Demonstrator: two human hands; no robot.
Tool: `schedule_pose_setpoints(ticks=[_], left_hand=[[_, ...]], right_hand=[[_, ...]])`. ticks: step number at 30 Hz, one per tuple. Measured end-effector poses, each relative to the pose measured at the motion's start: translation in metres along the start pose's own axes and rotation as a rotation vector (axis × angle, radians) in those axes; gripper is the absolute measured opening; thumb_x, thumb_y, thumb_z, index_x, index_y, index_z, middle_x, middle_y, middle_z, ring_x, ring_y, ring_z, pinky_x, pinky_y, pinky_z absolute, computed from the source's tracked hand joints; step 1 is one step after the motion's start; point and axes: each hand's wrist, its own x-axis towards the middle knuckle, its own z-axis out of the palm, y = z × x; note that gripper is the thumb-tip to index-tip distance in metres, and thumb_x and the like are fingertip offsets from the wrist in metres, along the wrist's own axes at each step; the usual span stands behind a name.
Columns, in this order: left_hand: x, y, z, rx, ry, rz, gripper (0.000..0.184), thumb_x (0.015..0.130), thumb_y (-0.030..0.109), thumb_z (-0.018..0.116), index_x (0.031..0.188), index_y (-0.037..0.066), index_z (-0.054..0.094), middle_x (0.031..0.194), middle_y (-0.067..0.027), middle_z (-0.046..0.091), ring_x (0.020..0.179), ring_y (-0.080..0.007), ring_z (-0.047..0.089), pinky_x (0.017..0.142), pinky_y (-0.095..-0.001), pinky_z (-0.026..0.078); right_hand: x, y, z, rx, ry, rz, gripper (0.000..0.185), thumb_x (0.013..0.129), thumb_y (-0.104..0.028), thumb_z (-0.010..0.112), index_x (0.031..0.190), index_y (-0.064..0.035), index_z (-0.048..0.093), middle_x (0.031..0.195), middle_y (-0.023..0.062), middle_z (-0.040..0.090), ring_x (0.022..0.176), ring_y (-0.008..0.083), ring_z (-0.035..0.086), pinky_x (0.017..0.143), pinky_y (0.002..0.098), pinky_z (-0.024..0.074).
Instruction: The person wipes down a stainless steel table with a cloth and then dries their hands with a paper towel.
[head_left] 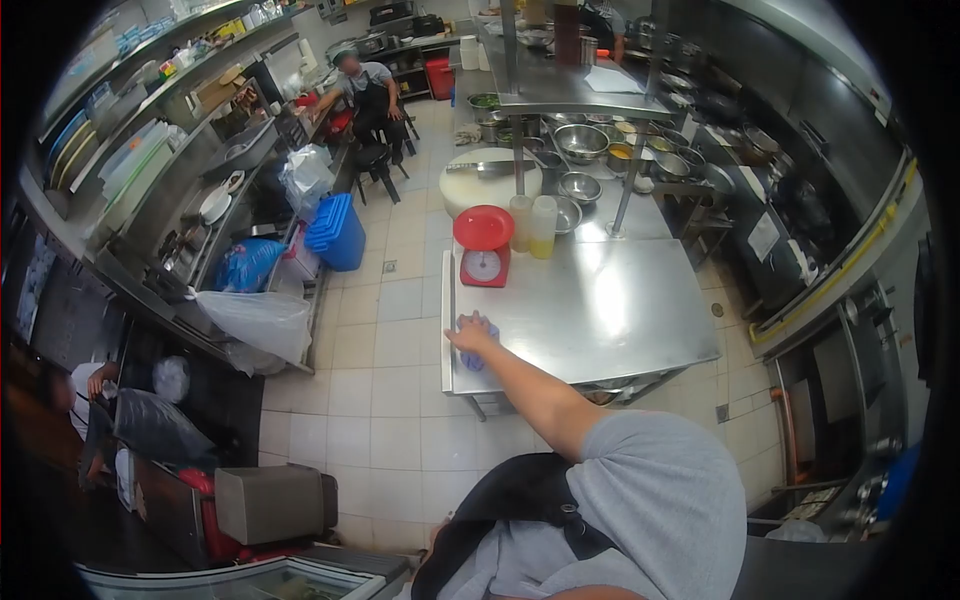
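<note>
My right hand (474, 334) reaches forward onto the near left corner of the steel table (600, 310). Its fingers are spread over a purple cloth (476, 359), which shows around and below the palm. Just beyond the hand stands a red kitchen scale (484, 268) with a round white dial and a red pan (483, 228) on top. My left hand is out of sight, below my dark apron and grey sleeve.
Behind the scale are squeeze bottles (543, 227), a round white cutting board (465, 185) with a knife (492, 170), and several steel bowls (580, 143). A steel post (624, 195) rises from the table. A blue bin (336, 233) stands left; a person (368, 90) sits beyond.
</note>
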Motion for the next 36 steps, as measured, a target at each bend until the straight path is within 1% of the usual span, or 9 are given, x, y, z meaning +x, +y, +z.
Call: schedule_pose_setpoints(ticks=[3, 6, 10, 15, 23, 27, 28, 29, 36], left_hand=[[-0.006, 0.002, -0.001, -0.091, 0.005, -0.092, 0.046, 0.101, 0.043, 0.054, 0.110, 0.000, 0.066, 0.090, -0.0191, 0.070, 0.074, -0.0302, 0.073, 0.066, -0.0436, 0.058], [-0.012, 0.003, -0.004, -0.168, 0.015, -0.169, 0.046, 0.102, 0.044, 0.053, 0.111, 0.000, 0.066, 0.089, -0.0193, 0.069, 0.073, -0.0300, 0.072, 0.065, -0.0436, 0.058], [-0.016, 0.014, -0.015, -0.384, 0.035, -0.340, 0.047, 0.102, 0.045, 0.052, 0.112, 0.001, 0.066, 0.088, -0.0195, 0.069, 0.073, -0.0297, 0.072, 0.065, -0.0437, 0.057], [0.012, 0.036, -0.037, -0.483, 0.099, -0.357, 0.048, 0.103, 0.046, 0.051, 0.113, 0.001, 0.066, 0.088, -0.0197, 0.069, 0.072, -0.0286, 0.072, 0.061, -0.0416, 0.056], [0.071, 0.119, -0.054, -0.835, 0.284, -0.411, 0.050, 0.102, 0.047, 0.056, 0.120, 0.000, 0.064, 0.105, -0.0124, 0.066, 0.080, -0.0261, 0.070, 0.061, -0.0355, 0.057], [0.079, 0.129, -0.032, -0.725, 0.223, -0.460, 0.050, 0.099, 0.045, 0.063, 0.120, 0.000, 0.065, 0.094, -0.0136, 0.068, 0.078, -0.0232, 0.069, 0.059, -0.0342, 0.056], [0.082, 0.100, -0.010, -0.448, 0.242, -0.154, 0.055, 0.098, 0.050, 0.061, 0.117, -0.002, 0.066, 0.087, -0.0142, 0.068, 0.077, -0.0244, 0.069, 0.060, -0.0384, 0.057], [0.071, 0.121, -0.013, -0.605, 0.181, -0.435, 0.059, 0.098, 0.054, 0.058, 0.111, -0.003, 0.068, 0.080, -0.0158, 0.067, 0.072, -0.0265, 0.069, 0.059, -0.0411, 0.057], [0.047, 0.097, -0.025, -0.640, 0.054, -0.582, 0.060, 0.098, 0.054, 0.058, 0.110, -0.004, 0.067, 0.093, -0.0172, 0.068, 0.069, -0.0297, 0.066, 0.059, -0.0403, 0.056]], right_hand=[[-0.002, 0.019, -0.052, 0.001, -0.124, -0.241, 0.071, 0.097, -0.065, 0.049, 0.135, -0.0082, 0.065, 0.139, 0.0257, 0.061, 0.132, 0.0383, 0.057, 0.107, 0.0491, 0.0471], [-0.009, 0.050, -0.143, 0.429, 0.030, -0.279, 0.077, 0.106, -0.059, 0.036, 0.082, -0.0001, 0.078, 0.081, 0.0219, 0.074, 0.080, 0.0348, 0.074, 0.080, 0.0474, 0.0556], [0.004, 0.098, -0.327, 0.491, 0.479, -0.428, 0.062, 0.109, -0.046, 0.033, 0.092, -0.0049, 0.075, 0.087, 0.0155, 0.076, 0.083, 0.0321, 0.073, 0.081, 0.0453, 0.0541], [0.028, 0.124, -0.543, -0.226, 1.278, -0.511, 0.027, 0.092, -0.018, 0.066, 0.117, -0.0094, 0.072, 0.115, 0.0182, 0.072, 0.104, 0.0411, 0.067, 0.094, 0.0480, 0.0526], [0.113, 0.162, -0.673, -0.315, 0.590, -0.432, 0.026, 0.086, -0.010, 0.067, 0.110, -0.0067, 0.075, 0.112, 0.0215, 0.073, 0.106, 0.0394, 0.069, 0.094, 0.0427, 0.0526], [0.134, 0.178, -0.676, -0.350, 0.756, -0.517, 0.025, 0.084, -0.010, 0.059, 0.104, -0.0016, 0.071, 0.099, 0.0252, 0.072, 0.096, 0.0390, 0.071, 0.086, 0.0441, 0.0534], [0.119, 0.167, -0.671, -0.258, 0.707, -0.440, 0.024, 0.086, -0.011, 0.059, 0.105, -0.0010, 0.071, 0.098, 0.0256, 0.071, 0.096, 0.0372, 0.072, 0.085, 0.0430, 0.0533], [0.134, 0.175, -0.666, -0.169, 0.744, -0.514, 0.022, 0.090, -0.010, 0.059, 0.106, -0.0015, 0.071, 0.098, 0.0245, 0.072, 0.094, 0.0341, 0.073, 0.084, 0.0416, 0.0534], [0.197, 0.233, -0.702, 0.139, 0.975, -0.527, 0.034, 0.101, -0.027, 0.059, 0.120, 0.0001, 0.068, 0.112, 0.0188, 0.074, 0.106, 0.0283, 0.072, 0.092, 0.0373, 0.0519]])
